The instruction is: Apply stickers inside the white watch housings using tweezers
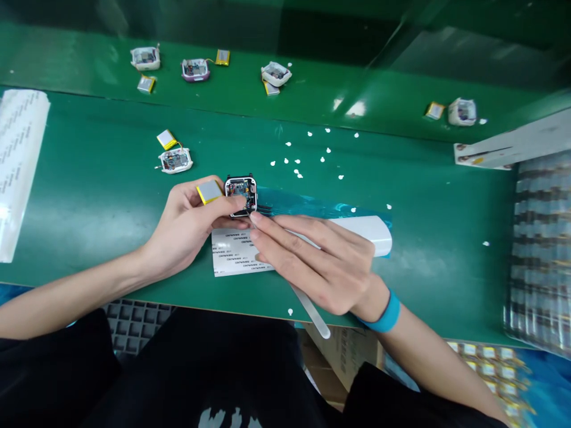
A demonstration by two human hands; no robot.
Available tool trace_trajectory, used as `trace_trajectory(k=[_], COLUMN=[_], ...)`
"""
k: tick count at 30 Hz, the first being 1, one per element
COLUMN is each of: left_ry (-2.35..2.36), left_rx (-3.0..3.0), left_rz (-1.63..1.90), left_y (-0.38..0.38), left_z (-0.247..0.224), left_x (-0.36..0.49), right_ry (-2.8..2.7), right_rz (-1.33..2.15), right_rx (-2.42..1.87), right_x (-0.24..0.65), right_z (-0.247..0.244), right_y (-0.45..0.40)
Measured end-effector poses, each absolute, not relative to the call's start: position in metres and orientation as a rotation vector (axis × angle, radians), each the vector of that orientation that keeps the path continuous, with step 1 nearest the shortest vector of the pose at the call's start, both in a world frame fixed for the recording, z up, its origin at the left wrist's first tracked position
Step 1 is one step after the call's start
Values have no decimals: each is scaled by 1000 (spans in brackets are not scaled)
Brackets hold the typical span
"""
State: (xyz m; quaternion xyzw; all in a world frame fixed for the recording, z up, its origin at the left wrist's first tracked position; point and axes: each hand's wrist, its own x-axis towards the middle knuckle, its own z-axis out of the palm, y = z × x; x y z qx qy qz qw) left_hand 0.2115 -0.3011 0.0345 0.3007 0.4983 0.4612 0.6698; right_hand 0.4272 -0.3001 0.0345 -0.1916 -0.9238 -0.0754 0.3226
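Observation:
My left hand (191, 223) holds a small black watch-like case (241, 189) with its circuit board facing up, the thumb lying on the board. A silver battery with yellow edges (209, 191) rests against the same hand, left of the case. In my right hand (319, 255) is a thin metal tool (312, 312), likely tweezers; its tip reaches the lower edge of the case and its rounded end sticks out below the palm. Beneath both hands lies a printed white sheet (238, 255).
A white open case (175, 160) with a battery (166, 139) lies at the left. More cases (195, 69) stand along the back ledge. Small white stickers (298, 161) dot the green table (428, 238). Stacked clear trays (539, 249) are at the right.

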Motion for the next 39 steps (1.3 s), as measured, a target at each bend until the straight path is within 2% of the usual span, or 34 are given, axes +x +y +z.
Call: trace_trajectory(k=[14,24,28,30,31,33,36,39], left_ry=[1141,1151,1373,1809,2037,2220,2287,2106], left_rx=[789,979,1415,1515,1530,1545,1698,1867], left_rz=[1064,1062,1140,1172,1078,1029,932,857], left_y=[-307,-303,-253,-214,-194,-163,-137,-122], left_z=[29,39,35,30,28,26,28,27], left_x=[211,210,156,111,88,49,19,18], right_ry=[-2377,-2407,-2390,-2369,-2358,-2345,-2343,-2352], right_rz=[118,70,-39,-102,-132,-181,-228,-243], right_rx=[-582,-620,-600,-584,-575,-549,-526,-521], right_x=[430,436,441,442,442,441,439,438], right_z=[36,39,37,35,34,32,30,28], right_y=[-305,-308,-305,-302,-302,-300,-299,-298])
